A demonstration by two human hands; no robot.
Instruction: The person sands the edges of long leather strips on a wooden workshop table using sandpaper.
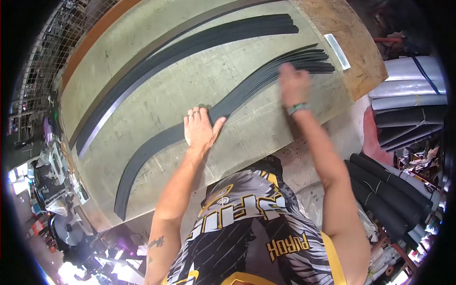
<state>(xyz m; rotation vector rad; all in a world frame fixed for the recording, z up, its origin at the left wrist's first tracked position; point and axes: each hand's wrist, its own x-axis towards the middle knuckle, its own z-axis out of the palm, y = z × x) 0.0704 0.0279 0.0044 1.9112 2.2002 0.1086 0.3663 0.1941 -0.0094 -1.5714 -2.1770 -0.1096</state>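
A stack of dark strips (247, 90) is pinned flat under the left hand (199, 127), fingers spread. The right hand (294, 83), at two o'clock, looks open on the fanned ends. Uneven pressure could scatter them.

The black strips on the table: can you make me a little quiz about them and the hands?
1. True or false: the left hand lies flat on the near bundle of black strips.
2. Which hand wears a wristband? A) left B) right
3. How many separate bundles of strips lie on the table?

Key:
1. True.
2. B, the right hand, which rests near the fanned ends.
3. Two: the near one and the far bundle.
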